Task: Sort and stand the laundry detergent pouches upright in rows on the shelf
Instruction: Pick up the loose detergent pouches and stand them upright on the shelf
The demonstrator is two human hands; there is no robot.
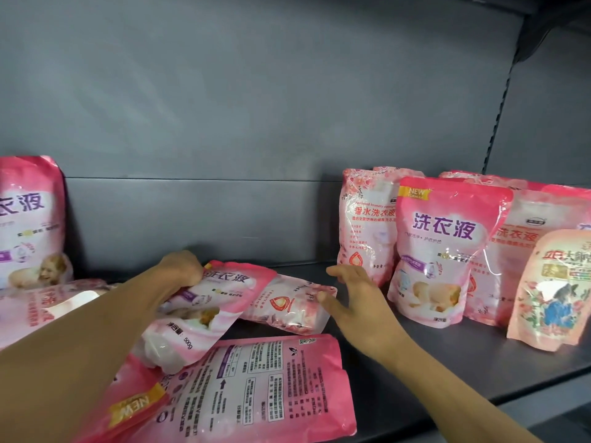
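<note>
Pink detergent pouches lie in a loose heap on the dark shelf (447, 362). My left hand (182, 270) grips the top edge of a tilted pink pouch (204, 311) that rests on the heap. My right hand (355, 302) hovers open beside a pale floral pouch (287, 305) lying flat, its thumb near that pouch's end. In front lies a pouch (256, 388) with its printed back up. Several pouches stand upright at the right, a bright pink one (444, 251) foremost.
One more pink pouch (28, 219) stands upright at the far left against the grey back panel (256, 107). A peach pouch (550, 289) stands at the right edge. A slotted upright (499, 107) divides the shelving at the right.
</note>
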